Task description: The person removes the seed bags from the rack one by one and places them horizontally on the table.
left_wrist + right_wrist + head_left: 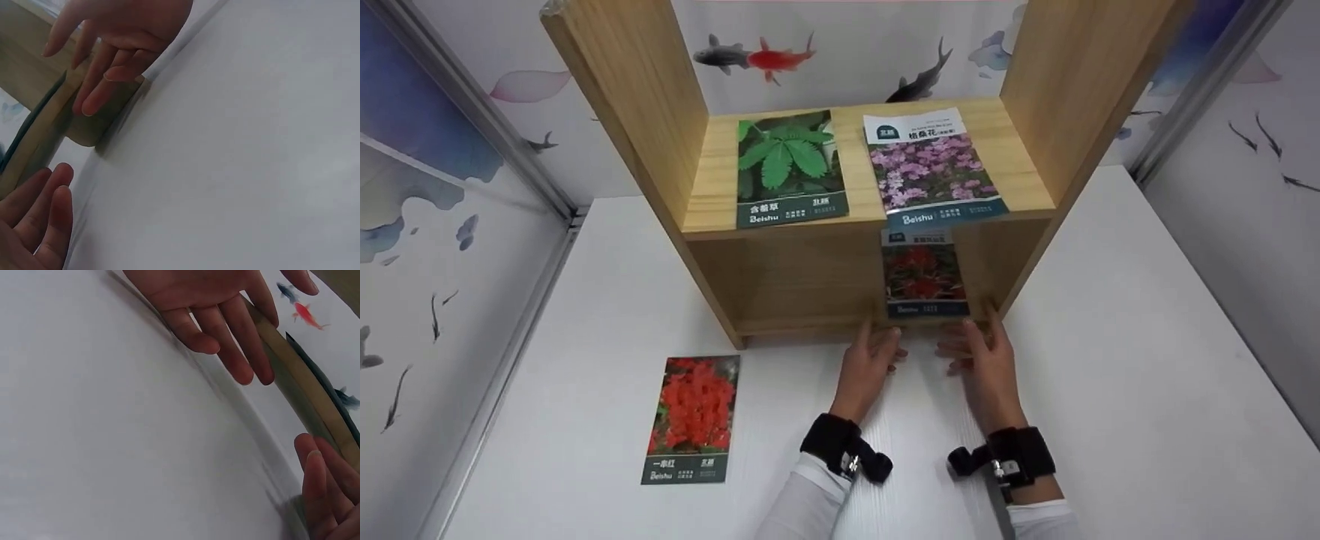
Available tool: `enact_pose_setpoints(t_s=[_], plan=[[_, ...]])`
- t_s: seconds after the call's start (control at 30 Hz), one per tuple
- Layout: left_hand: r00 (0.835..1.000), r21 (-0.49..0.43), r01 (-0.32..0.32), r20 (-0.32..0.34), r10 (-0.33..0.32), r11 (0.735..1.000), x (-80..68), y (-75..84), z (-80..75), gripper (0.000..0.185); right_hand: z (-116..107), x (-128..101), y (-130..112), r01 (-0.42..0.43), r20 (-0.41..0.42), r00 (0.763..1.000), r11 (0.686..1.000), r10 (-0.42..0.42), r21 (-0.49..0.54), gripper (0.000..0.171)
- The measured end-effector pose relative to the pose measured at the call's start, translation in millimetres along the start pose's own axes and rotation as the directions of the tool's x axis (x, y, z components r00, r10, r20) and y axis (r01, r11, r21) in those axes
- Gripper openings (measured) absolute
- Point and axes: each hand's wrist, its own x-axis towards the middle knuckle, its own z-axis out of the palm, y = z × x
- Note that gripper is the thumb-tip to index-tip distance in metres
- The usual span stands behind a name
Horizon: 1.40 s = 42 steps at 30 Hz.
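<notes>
A light wooden shelf unit [802,285] stands on a white table [1110,390]. Both my hands lie flat at the front edge of its bottom board, fingers relaxed and holding nothing. My left hand [877,356] is just left of a red-flower seed packet [924,274] in the lower compartment, and my right hand [976,349] is just below its right corner. In the left wrist view my left hand [112,50] has its fingertips over the wooden edge [95,126]. The right wrist view shows my right hand [219,309] beside the same edge [298,382].
The upper shelf carries a green-leaf packet [791,169] and a pink-flower packet [931,169]. Another red-flower packet [692,420] lies on the table to the left of my hands. Painted panels with fish close in the left, back and right sides.
</notes>
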Motion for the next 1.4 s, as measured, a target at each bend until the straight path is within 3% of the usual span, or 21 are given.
enact_pose_setpoints(t_s=[0.27, 0.37, 0.53, 0.63, 0.77, 0.9, 1.03, 1.4], plan=[[0.997, 0.031, 0.075, -0.025, -0.074, 0.997, 19.6, -13.1, 5.9, 0.088, 3.3, 14.4, -11.6, -0.039, 0.042, 0.998, 0.993, 0.044, -0.115, 0.069], [0.998, 0.051, 0.059, -0.025, -0.057, 0.997, 22.6, -12.2, 10.1, 0.085, 0.7, 19.1, -14.1, -0.042, 0.040, 0.998, 0.983, 0.050, -0.180, 0.066], [0.999, 0.159, -0.004, -0.034, 0.010, 0.987, 27.6, -9.6, 13.4, 0.071, -4.7, 26.8, -18.0, -0.024, 0.028, 0.999, 0.938, 0.036, -0.345, 0.063], [1.000, 0.093, 0.014, -0.006, -0.014, 0.996, 29.6, -7.3, 15.0, 0.069, -6.3, 29.4, -20.1, -0.032, 0.030, 0.998, 0.921, 0.047, -0.387, 0.065], [0.997, -0.055, 0.061, 0.059, -0.058, 0.997, 27.6, 2.7, 17.7, 0.070, -6.6, 29.9, -21.5, -0.048, 0.018, 0.998, 0.915, 0.060, -0.400, 0.066], [0.993, -0.113, 0.071, 0.105, -0.060, 0.991, 23.1, 15.1, 20.7, 0.067, -5.2, 30.0, -21.3, -0.008, 0.014, 1.000, 0.916, 0.015, -0.400, 0.063], [0.989, -0.177, 0.069, 0.143, -0.044, 0.982, 23.9, 15.9, 21.8, 0.066, -3.1, 30.5, -21.1, 0.037, 0.034, 0.999, 0.928, -0.026, -0.370, 0.057], [0.998, -0.151, 0.014, 0.067, -0.004, 0.988, 33.5, -5.6, 16.0, 0.068, 14.2, 17.2, -39.9, 0.115, 0.115, 0.989, 0.970, -0.091, -0.215, 0.048]])
